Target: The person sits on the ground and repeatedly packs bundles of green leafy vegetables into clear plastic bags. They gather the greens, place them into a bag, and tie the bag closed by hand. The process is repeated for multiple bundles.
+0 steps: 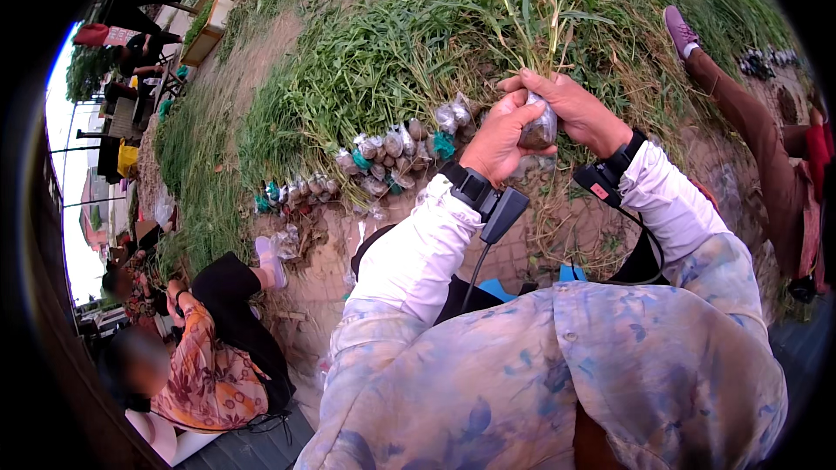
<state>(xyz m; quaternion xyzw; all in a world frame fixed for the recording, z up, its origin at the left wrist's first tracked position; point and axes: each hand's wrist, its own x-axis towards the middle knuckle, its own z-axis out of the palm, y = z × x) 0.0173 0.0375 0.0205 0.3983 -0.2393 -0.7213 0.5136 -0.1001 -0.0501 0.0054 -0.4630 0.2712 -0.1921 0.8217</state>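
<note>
Between my two hands is a clear plastic bag (541,125) packed with soil around the base of a green plant (552,19). My left hand (499,137) cups the bag from the left and below, fingers under it. At the bag's neck, where the stems come out, the thumb and fingers of my right hand (575,108) pinch the plastic. The stems and long leaves point away from me. Left of my hands, several bagged root balls (388,150) lie bunched together, some in green plastic, with their leafy tops (366,65) spread beyond them.
Cut grass and leafy plants (196,143) cover much of the ground. A seated person in a floral top (209,372) is at left; another person's brown-trousered leg (738,98) reaches in at right. Loose plastic (285,241) lies on the brick paving (418,241). A planter box (208,29) stands far left.
</note>
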